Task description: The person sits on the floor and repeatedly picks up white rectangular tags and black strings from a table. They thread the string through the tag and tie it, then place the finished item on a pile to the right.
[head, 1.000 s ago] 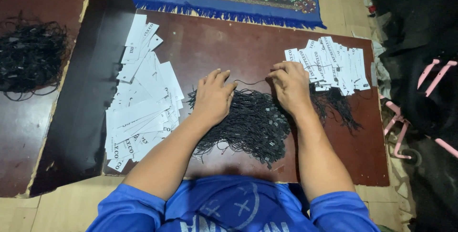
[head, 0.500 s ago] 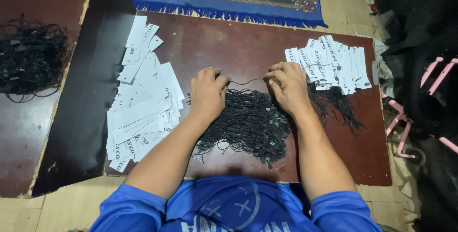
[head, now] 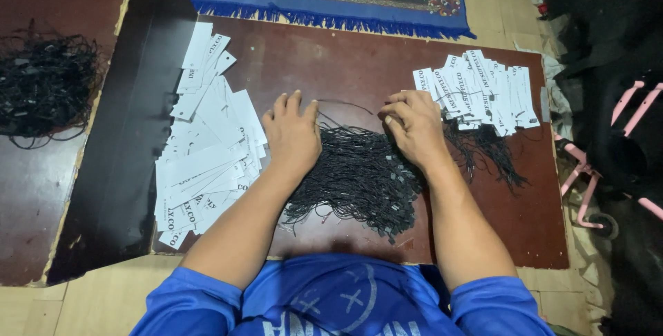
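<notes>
Brown board (head: 359,60), black cord pile (head: 359,177) at its centre.
My left hand (head: 293,132) lay flat, holding nothing; right hand (head: 414,125) pinched one cord (head: 345,103); best drawn out slowly.

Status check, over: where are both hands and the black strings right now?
Left hand flat on the black string pile. Right hand pinching one string pulled from it. White tags left, more tags right; nothing blocking.

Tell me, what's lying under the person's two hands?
A heap of black strings on the dark red board. The left hand and right hand cover what lies directly beneath the palms.
</notes>
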